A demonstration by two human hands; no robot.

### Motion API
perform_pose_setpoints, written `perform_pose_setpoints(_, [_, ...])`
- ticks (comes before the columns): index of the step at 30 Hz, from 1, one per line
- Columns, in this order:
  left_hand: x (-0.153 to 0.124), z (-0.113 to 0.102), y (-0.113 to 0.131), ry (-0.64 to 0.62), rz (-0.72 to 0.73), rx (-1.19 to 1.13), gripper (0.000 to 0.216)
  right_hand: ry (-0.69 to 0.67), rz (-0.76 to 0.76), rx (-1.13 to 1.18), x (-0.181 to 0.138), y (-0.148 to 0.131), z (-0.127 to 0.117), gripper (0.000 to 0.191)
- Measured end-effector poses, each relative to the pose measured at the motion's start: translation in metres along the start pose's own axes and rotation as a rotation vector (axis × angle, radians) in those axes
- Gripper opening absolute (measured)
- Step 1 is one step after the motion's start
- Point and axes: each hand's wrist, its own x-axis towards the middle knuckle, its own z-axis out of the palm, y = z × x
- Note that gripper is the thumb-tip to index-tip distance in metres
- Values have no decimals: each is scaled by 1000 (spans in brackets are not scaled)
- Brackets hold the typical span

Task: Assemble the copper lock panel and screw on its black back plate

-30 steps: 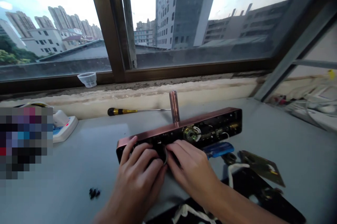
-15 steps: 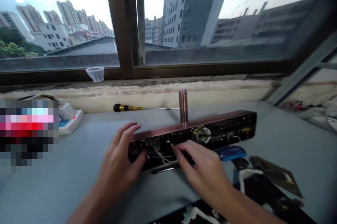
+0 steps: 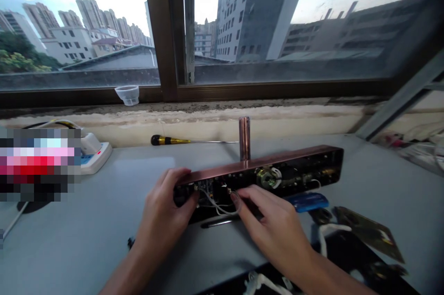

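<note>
A long copper-coloured housing point(image 3: 298, 155) lies on its side with its open face toward me, showing dark electronics and a round brass-toned part point(image 3: 268, 177). A copper tube point(image 3: 244, 138) stands up from its top edge. My left hand point(image 3: 168, 212) clasps the housing's left end, fingers over the top and thumb inside the opening. Grey-white wires point(image 3: 222, 212) loop out near the left half. Thumb and forefinger of my right hand point(image 3: 272, 218) pinch the end of a thin wire at the opening; its tip is mostly hidden by the fingers.
A yellow-and-black screwdriver point(image 3: 176, 141) lies behind the housing. In front are a dark pen-like tool point(image 3: 217, 223) and a blue object point(image 3: 310, 202). Black panels point(image 3: 352, 251) and a flat plate point(image 3: 371, 235) lie at right. A power strip point(image 3: 99, 158) sits left; a plastic cup point(image 3: 128, 95) rests on the sill.
My left hand has closed in around the housing's left end, its fingers lowered onto the top edge. The right hand keeps its pinch at nearly the same spot. The view has shifted slightly.
</note>
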Motion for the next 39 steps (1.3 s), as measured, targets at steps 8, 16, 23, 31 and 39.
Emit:
perform_pose_setpoints(8, [1, 0, 0, 14, -11, -26, 20, 0, -29, 6, -2, 1, 0, 17])
perform_pose_setpoints(16, [6, -2, 6, -22, -158, -78, 16, 14, 24, 23, 2, -2, -3, 18])
perform_pose_setpoints(23, [5, -2, 6, -44, -140, -67, 18, -3, 79, 91, 1, -3, -3, 20])
perform_pose_setpoints(31, [5, -2, 6, -27, -116, -68, 19, -21, 66, 97, 0, -2, -2, 20])
perform_pose_setpoints(39, [3, -1, 5, -22, -107, -71, 18, 11, -24, 39, 0, -2, 1, 18])
